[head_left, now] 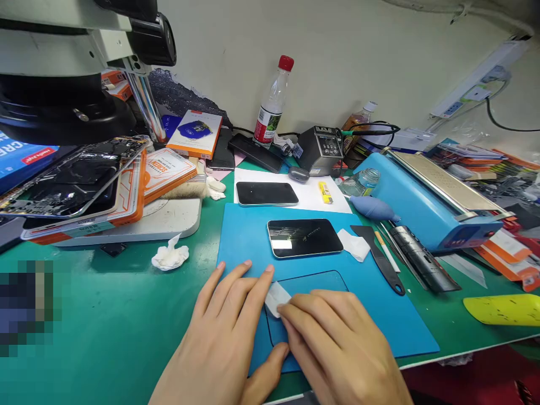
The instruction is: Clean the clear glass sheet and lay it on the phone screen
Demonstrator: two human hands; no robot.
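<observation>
- Head view, hands: the left hand (pixel 230 326) lies flat on the blue mat (pixel 379 315), fingers (pixel 211 289) stretched and slightly spread, holding nothing; its forefinger tip touches a small white paper piece (pixel 276 297).
- Head view, hands: the right hand (pixel 337 337) lies just beside the left, fingers together and curled down, their tips pinching the lower edge of the white paper piece against the mat.
- Head view, paper: the white paper piece sits at the upper left corner of the rectangular outline pressed into the mat, between the two hands.
- Head view, mat: a phone (pixel 304 237) lies screen up beyond the hands, a folded white wipe (pixel 355 245) just to its right, touching the mat's edge.
- Head view, right of mat: a black pry tool (pixel 382 260) lies on the green table (pixel 105 315), near a ribbed metal bar (pixel 417 256) and a blue machine (pixel 426 208).
- Head view, far side: a second phone (pixel 266 193) rests on a white sheet (pixel 312 194), with a yellow lighter (pixel 324 192) near it; a red-capped bottle (pixel 273 104) stands by the wall.
- Head view, left: a crumpled tissue (pixel 170 256) lies on the table below a microscope base (pixel 169 219) stacked with orange boxes (pixel 126 191).
- Head view, right edge: a yellow object (pixel 504 309) lies on the table.
</observation>
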